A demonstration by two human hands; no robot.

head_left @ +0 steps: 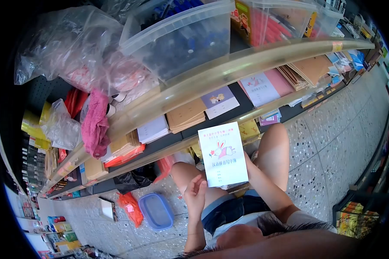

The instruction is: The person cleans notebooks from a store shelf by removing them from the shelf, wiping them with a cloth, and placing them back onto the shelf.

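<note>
A white exercise book (223, 154) with a cartoon rabbit and red and black print on its cover is held up in front of my knees. My right hand (247, 163) grips it at the right edge, and most of its fingers are hidden behind the cover. Just beside the book's lower left corner is my left hand (196, 192), its fingers loosely bent and apart, with nothing seen in them. On the shelf ahead lie a similar rabbit-cover stack (259, 88), a purple-and-white book (220, 101) and a brown stack of books (186, 115).
Clear plastic bins of pens (194, 47) stand on the upper shelf, behind a pale shelf edge (263, 56). A pink cloth (97, 123) hangs at the left. On the speckled floor are a blue plastic basin (156, 211) and an orange bag (130, 209).
</note>
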